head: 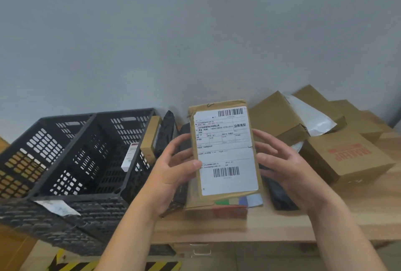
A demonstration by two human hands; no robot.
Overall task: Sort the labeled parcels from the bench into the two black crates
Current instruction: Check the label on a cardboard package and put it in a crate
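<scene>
Grey-blue wall up top, pale wooden bench (271,223) below, and we are looking down from the head camera at a parcel raised for inspection. The brown parcel (225,151) is up off the bench, upright, held at the middle of the view with its white label (225,153) facing us, one barcode at the top and another near the bottom. The left hand (173,166) has it by the left edge, thumb pressed on the label's front, fingers wrapped round behind: a firm grip. The right hand (284,166) sits at the right edge with fingers spread and loosely straight, not clamped; whether the fingertips touch the edge I cannot tell. Off to the left stand the two black crates side by side, the left crate (43,140) and the right crate (121,132), latticed walls, with a white-labelled piece (130,158) leaning by the right crate's right wall. Just beside that crate a slim brown box (149,138) stands on edge, with a black wrapped parcel (167,129) next to it. Below the held parcel lies a box with coloured panels (230,205); a dark flat parcel (280,195) rests beneath the right hand. Piled at the right are cardboard boxes, one with red print (347,155), and a white bag (310,116) tucked among them.
</scene>
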